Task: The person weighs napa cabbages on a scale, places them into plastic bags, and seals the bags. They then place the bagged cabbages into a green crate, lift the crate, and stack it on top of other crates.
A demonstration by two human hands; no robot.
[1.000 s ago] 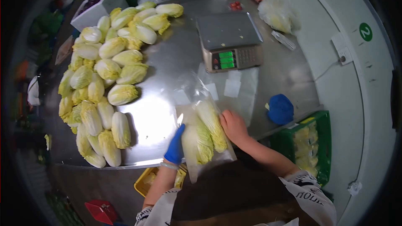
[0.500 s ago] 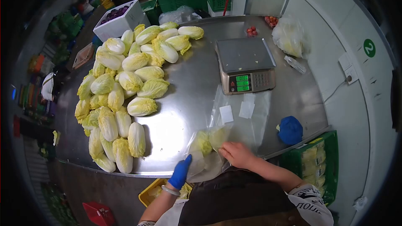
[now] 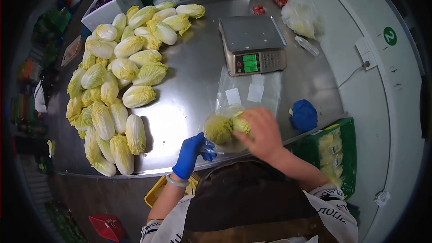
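Two napa cabbages (image 3: 218, 130) lie side by side in a clear plastic bag (image 3: 231, 145) at the front edge of the steel table. My left hand (image 3: 194, 153), in a blue glove, is at the bag's near left corner, its fingers curled on the film. My right hand (image 3: 262, 134), bare and a little blurred, bends over the right end of the bag. Its thumb and fingers close around the film beside the right cabbage, partly hiding it. Two white labels (image 3: 233, 96) lie just beyond, on flat clear film (image 3: 271, 91).
A heap of napa cabbages (image 3: 102, 121) covers the table's left side. The scale (image 3: 253, 45) stands behind the labels, its display lit green. A blue bundle (image 3: 304, 115) lies at right, above a green crate (image 3: 350, 153) of packed cabbages. A yellow crate (image 3: 155, 192) sits below the edge.
My right hand has shifted up and over the bag's right end. My left hand has slid down to its near left corner. The cabbages now show more plainly; the whole view has tilted down.
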